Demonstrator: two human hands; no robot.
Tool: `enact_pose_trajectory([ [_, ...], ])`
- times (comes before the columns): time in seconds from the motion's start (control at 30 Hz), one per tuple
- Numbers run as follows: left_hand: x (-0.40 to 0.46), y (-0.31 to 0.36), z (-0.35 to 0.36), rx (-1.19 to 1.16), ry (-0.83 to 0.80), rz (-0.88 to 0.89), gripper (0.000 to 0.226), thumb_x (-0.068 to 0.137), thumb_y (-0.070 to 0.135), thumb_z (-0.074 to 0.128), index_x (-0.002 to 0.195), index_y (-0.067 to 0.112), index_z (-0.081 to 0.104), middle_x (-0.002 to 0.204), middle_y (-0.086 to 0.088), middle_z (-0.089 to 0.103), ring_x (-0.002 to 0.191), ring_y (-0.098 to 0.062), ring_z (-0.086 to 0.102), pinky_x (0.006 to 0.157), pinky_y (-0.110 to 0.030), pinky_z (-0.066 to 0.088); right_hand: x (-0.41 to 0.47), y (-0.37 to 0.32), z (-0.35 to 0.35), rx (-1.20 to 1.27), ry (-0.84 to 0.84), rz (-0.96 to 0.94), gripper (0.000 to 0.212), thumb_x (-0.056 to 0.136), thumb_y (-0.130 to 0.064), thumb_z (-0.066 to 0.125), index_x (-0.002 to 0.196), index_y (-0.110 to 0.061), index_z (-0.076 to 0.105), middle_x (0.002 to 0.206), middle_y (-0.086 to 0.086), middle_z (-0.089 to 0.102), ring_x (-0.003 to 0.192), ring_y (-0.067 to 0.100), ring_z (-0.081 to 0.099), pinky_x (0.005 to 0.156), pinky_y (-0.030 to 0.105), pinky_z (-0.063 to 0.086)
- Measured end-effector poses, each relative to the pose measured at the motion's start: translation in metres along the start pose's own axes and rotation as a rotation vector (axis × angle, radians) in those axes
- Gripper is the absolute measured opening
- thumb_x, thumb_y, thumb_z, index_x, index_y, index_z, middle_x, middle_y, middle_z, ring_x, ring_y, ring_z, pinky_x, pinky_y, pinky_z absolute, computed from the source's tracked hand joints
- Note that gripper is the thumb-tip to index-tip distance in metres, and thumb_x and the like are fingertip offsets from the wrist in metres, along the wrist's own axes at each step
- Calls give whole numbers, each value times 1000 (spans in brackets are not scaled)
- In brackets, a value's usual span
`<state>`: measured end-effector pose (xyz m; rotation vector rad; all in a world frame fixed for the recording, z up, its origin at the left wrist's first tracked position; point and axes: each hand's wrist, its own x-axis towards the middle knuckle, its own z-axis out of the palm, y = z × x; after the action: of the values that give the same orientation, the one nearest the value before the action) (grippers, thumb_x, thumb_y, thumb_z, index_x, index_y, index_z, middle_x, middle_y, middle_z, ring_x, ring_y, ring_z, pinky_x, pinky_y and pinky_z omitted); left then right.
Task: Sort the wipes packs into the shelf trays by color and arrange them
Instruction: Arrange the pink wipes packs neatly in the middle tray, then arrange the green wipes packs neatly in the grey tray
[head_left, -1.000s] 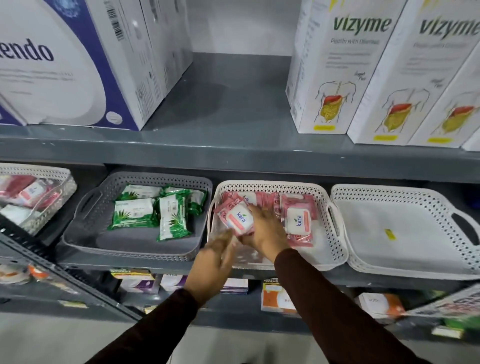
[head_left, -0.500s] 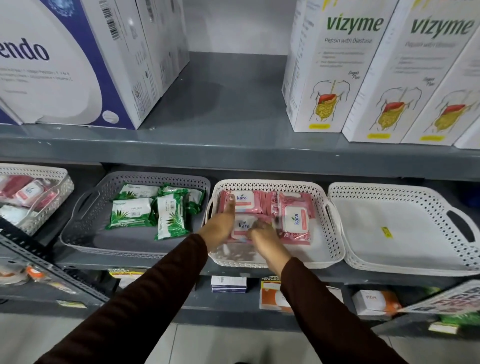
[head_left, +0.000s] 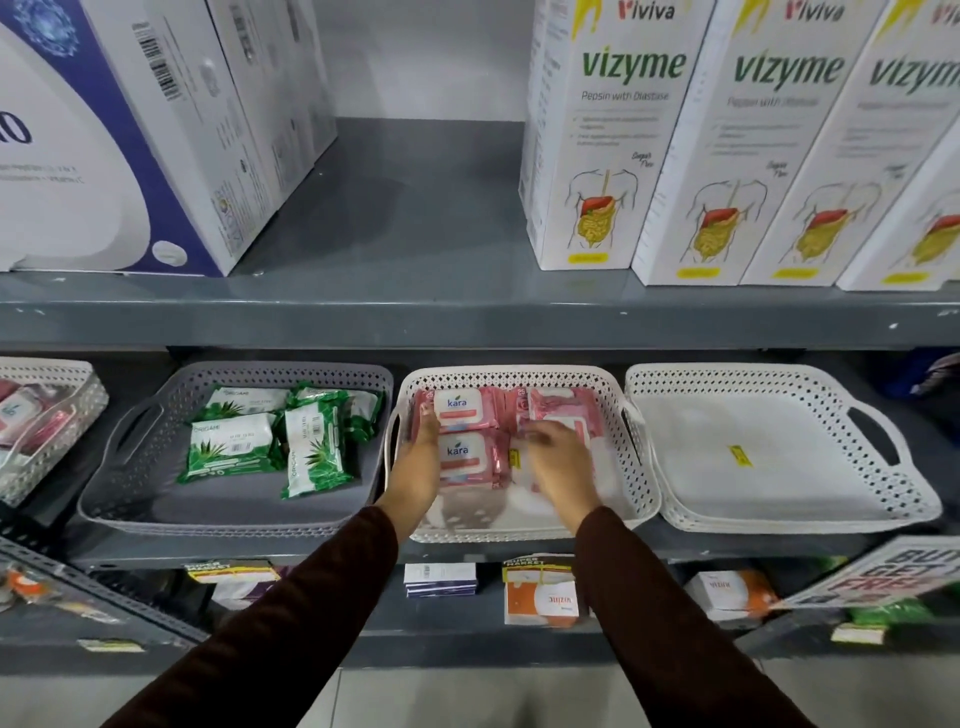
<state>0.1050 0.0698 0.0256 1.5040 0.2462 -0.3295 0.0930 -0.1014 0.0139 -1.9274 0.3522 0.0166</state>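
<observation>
Perforated plastic trays (head_left: 644, 499); glossy film packs (head_left: 467, 457).

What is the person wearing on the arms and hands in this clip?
Both arms are covered by long, dark maroon-brown sleeves of a soft-looking fabric, ending at the wrists. The left hand and right hand are bare: no gloves, rings, watch or bracelets visible.

Upper shelf, left: large white and blue boxes (head_left: 130, 156), stood side by side.
Upper shelf, right: white Vizyme cartons (head_left: 602, 156), lined up in a row, stomach drawing on each front.
Lowest shelf: small stack of white and purple boxes (head_left: 440, 579), an orange and white carton (head_left: 540, 597) just beside.
Far right: tilted printed sign (head_left: 893, 571), partly cut off.
</observation>
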Motion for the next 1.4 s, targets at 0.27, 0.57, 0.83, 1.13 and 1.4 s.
enact_pose_trajectory([
  [0.27,-7,6,75,-391,-154,-537,95,89,76,25,136,-6,39,118,-26,55,103,-34,54,80,-47,47,47,1,-68,-497,39,-253,37,98,-14,44,132,-23,56,134,3,62,112,23,63,95,38,51],
  [0.57,2,-8,96,-293,-161,-441,68,97,65,16,97,16,64,58,-5,73,46,-15,69,38,-26,54,8,31,-77,-738,-140,-116,49,97,-17,44,145,-27,43,122,9,69,108,27,66,93,34,53],
  [0.83,6,-14,105,-305,-98,-261,66,100,58,13,110,18,65,98,-13,76,88,-27,73,75,-39,58,3,35,-67,-600,-202,-21,48,100,-15,37,148,-12,38,134,17,60,97,26,60,75,28,42],
  [1.13,-10,0,74,-483,-126,-305,82,97,64,16,141,1,43,143,-17,49,133,-28,44,111,-39,35,2,39,-68,-502,-140,-26,54,100,-12,40,152,-18,30,157,7,37,137,29,43,114,39,35],
  [1.4,-39,3,-102,-915,293,-298,75,98,61,23,90,-8,51,91,-22,53,78,-32,52,80,-44,42,-7,-35,44,-120,-118,-305,40,99,-9,48,138,-16,57,95,1,73,72,-2,59,70,10,45],
])
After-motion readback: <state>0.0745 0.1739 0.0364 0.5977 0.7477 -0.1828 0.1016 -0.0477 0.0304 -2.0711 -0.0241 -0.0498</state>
